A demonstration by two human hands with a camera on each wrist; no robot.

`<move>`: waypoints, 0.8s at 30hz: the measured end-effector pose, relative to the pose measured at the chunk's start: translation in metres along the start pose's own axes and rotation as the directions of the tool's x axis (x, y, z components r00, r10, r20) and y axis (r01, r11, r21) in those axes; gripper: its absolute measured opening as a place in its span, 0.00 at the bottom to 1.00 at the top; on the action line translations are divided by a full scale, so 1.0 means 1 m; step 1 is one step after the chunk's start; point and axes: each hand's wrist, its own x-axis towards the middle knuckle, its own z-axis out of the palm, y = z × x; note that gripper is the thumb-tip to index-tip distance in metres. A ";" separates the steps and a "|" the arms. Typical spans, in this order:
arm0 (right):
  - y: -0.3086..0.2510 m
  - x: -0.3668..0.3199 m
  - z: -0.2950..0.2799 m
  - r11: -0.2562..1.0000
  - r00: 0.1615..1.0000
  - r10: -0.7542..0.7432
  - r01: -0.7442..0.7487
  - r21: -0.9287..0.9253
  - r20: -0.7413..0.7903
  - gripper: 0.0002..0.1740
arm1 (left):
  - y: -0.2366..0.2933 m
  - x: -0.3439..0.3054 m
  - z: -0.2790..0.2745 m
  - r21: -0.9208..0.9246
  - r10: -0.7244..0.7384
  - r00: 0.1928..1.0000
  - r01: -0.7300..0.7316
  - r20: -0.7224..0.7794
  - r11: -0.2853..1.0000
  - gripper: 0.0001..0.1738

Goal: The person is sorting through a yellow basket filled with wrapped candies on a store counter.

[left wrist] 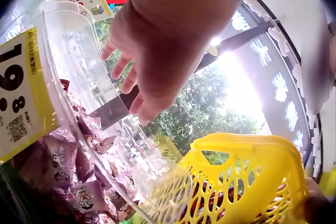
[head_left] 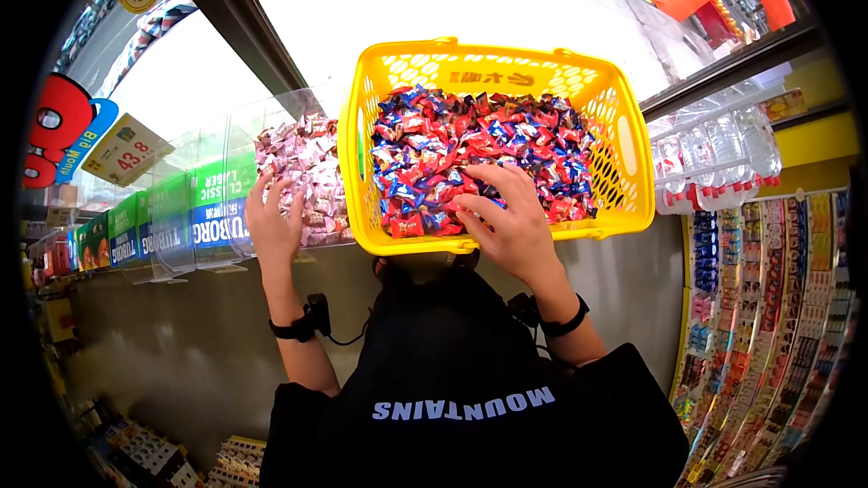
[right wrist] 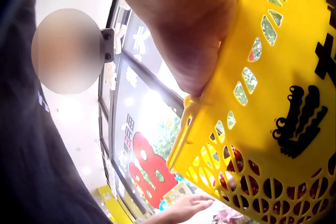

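A yellow basket (head_left: 637,172) full of red and blue wrapped candies (head_left: 542,140) stands in front of the person. The right hand (head_left: 515,221) reaches over its near rim, with parted, slightly bent fingers over the candies. In the right wrist view the same hand (right wrist: 191,50) is partly hidden by the basket wall (right wrist: 262,92). To the basket's left, pink wrapped candies (head_left: 316,176) fill a clear bin. The left hand (head_left: 276,226) is at those pink candies' left side, its fingers loosely extended. In the left wrist view this hand (left wrist: 152,61) shows nothing in its fingers.
Left of the bin stand green and blue Tuborg boxes (head_left: 212,208) behind clear panels. A price card (left wrist: 23,92) is at the bin's front. Bottled water (head_left: 723,158) is stacked at the right, above shelves of small packs (head_left: 768,298). A window frame (head_left: 240,23) rises beyond.
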 end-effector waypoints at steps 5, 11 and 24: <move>0.000 0.000 -0.002 1.000 1.000 -0.001 0.001 -0.002 0.007 0.13 | 0.079 0.035 -0.060 -0.317 0.063 0.998 -0.065 -0.015 0.946 0.16; 0.000 -0.003 0.000 1.000 1.000 0.000 0.000 -0.003 -0.012 0.12 | 0.159 0.063 -0.085 -0.325 0.589 0.734 -0.496 0.338 0.805 0.18; 0.039 -0.033 -0.076 0.993 0.982 0.046 -0.066 -0.102 -0.183 0.13 | 0.215 0.075 -0.103 -0.284 0.659 0.648 -0.596 0.382 0.751 0.22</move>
